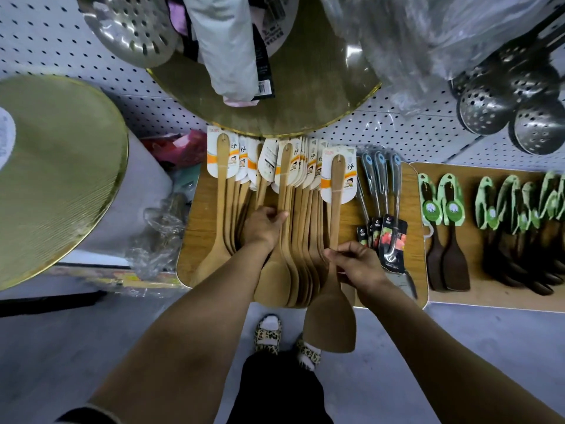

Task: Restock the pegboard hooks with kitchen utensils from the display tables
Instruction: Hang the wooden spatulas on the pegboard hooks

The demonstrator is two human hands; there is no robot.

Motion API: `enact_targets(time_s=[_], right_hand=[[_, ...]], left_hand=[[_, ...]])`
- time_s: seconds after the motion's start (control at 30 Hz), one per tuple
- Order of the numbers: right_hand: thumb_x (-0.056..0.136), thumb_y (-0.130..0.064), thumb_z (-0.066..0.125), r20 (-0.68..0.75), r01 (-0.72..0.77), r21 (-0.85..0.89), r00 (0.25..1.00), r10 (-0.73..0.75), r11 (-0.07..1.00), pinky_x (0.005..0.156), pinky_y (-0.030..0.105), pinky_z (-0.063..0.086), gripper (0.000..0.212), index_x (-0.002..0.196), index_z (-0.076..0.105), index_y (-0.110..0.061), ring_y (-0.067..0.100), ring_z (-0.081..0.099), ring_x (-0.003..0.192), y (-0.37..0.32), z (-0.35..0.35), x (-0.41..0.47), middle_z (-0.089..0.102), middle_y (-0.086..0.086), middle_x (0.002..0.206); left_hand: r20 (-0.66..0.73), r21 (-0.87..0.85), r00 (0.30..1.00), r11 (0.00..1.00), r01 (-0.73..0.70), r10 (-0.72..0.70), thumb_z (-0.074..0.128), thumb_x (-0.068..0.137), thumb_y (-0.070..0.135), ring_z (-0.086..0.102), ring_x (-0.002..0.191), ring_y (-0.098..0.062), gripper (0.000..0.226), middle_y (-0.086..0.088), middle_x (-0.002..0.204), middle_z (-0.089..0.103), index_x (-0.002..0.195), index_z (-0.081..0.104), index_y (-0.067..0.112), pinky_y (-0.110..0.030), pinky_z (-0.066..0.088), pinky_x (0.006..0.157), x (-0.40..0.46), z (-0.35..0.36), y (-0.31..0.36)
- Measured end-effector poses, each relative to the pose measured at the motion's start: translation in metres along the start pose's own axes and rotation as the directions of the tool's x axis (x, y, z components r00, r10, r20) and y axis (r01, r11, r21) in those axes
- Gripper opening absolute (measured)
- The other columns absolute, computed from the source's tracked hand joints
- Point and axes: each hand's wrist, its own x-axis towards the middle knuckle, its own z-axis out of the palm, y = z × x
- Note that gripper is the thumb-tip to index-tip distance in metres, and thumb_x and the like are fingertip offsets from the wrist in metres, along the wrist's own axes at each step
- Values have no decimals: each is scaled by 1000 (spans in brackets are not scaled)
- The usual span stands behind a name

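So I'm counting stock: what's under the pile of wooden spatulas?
The spatulas lie on a wooden tabletop, bare at its left edge. The left hand rests on the pile; the right hand holds one spatula. Anything beneath the pile is covered.

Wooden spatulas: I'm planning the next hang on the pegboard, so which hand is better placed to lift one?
Right hand: it already grips the frontmost wooden spatula by its handle. The left hand is holding the spatula stack.
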Motion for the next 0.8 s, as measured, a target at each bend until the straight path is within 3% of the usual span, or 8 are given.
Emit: enact_targets(time_s=[0.33, 0.53, 0.63, 0.8], right_hand=[[86, -16, 74, -25, -47, 100, 998, 50, 994, 87, 54, 58, 18, 99, 68, -4, 35, 72, 91, -2, -2, -8, 74, 18, 96], [86, -11, 74, -53, -66, 155, 996, 75, 986, 68, 36, 60, 23, 104, 67, 1, 27, 71, 84, -9, 2, -20, 73, 18, 102], [85, -8, 74, -77, -64, 181, 994, 79, 981, 64, 34, 60, 21, 101, 65, 2, 26, 71, 85, -13, 3, -30, 73, 17, 101], [87, -6, 72, -107, -37, 231, 992, 63, 972, 58, 30, 57, 8, 89, 64, -6, 21, 70, 79, -16, 0, -53, 73, 13, 96]], left_hand=[[-57, -116, 994, 990, 82, -89, 77, 81, 32, 60, 115, -28, 34, -9, 120, 66, 107, 68, 12, -35, 47, 95, 0, 1, 2], [21, -100, 999, 994, 36, -34, 77, 80, 35, 59, 112, -26, 35, -8, 116, 67, 105, 67, 12, -32, 45, 92, -17, -10, -3], [65, -116, 998, 993, 18, -10, 78, 79, 33, 60, 105, -24, 29, -7, 111, 67, 98, 65, 15, -31, 46, 89, -30, -15, -10], [168, -171, 985, 985, -13, 42, 79, 79, 28, 63, 88, -16, 22, -1, 93, 67, 89, 64, 15, -23, 45, 69, -53, -17, -15]])
